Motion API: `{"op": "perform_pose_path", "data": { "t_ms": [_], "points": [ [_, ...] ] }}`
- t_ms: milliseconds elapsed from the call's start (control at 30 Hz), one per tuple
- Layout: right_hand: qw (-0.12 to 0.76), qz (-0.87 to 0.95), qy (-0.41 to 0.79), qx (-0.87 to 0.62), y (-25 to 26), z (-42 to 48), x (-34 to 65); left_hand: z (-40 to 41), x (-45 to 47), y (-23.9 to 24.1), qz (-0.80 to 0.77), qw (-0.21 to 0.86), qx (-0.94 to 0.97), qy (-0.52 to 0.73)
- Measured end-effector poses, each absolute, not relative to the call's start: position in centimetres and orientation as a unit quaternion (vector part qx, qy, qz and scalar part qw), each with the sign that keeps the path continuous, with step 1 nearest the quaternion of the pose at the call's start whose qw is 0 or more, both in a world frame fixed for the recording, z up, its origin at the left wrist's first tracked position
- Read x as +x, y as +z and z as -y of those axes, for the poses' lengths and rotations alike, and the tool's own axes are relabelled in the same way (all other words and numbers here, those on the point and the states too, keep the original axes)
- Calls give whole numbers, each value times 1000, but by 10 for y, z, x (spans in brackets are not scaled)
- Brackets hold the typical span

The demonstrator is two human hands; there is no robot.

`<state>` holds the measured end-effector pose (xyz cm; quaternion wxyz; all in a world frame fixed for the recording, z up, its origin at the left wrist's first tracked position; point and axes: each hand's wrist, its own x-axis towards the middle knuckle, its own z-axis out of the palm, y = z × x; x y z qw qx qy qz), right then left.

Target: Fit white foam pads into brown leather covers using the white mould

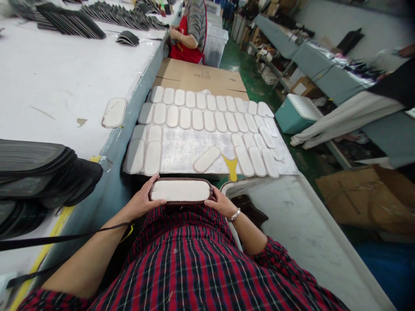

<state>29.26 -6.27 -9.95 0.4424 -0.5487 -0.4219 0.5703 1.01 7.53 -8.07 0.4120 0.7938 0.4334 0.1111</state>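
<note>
A long oval panel (181, 191), white on top with a dark brown gathered edge, is held level in front of my body. My left hand (146, 199) grips its left end, thumb on the white face. At the opposite end my right hand (221, 201) pinches the rim, with a bracelet on the wrist. Just beyond lies a loose white oval piece (207, 159) set aslant on the metal-topped board (181, 147). Beside that piece rests a yellow Y-shaped tool (231, 167). Rows of similar white ovals (197, 119) cover the board's far part.
To the left runs a white table (58, 86) bearing stacked dark pieces (39, 172) and a single white oval (114, 112). A large pale bin (308, 233) stands at right. Beyond the board are cardboard (207, 77) and a person in a red apron (188, 39).
</note>
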Motion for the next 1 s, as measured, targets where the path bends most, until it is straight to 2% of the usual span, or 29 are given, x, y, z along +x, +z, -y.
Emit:
{"op": "perform_pose_path", "data": {
  "t_ms": [167,367,500,600,733,800,900,1000],
  "points": [
    [489,369,597,-518,-99,55,284,-75,9,-80,-434,426,783,129],
    [432,382,627,-524,-105,50,300,-73,2,-91,-404,505,739,188],
    [378,406,467,-689,-123,22,323,-61,-10,-97,-419,644,565,301],
    [317,462,357,-748,-145,-15,326,-51,-20,-98,-436,706,427,360],
    [89,634,122,-759,-172,-55,316,-37,-38,-94,-478,692,386,378],
    [6,683,57,-728,-186,-69,317,-29,-47,-90,-476,679,409,381],
    [-59,734,28,-677,-209,-88,332,-14,-59,-81,-450,658,461,389],
    [-34,802,16,-596,-232,-100,355,0,-71,-61,-442,629,516,378]
  ]
}}
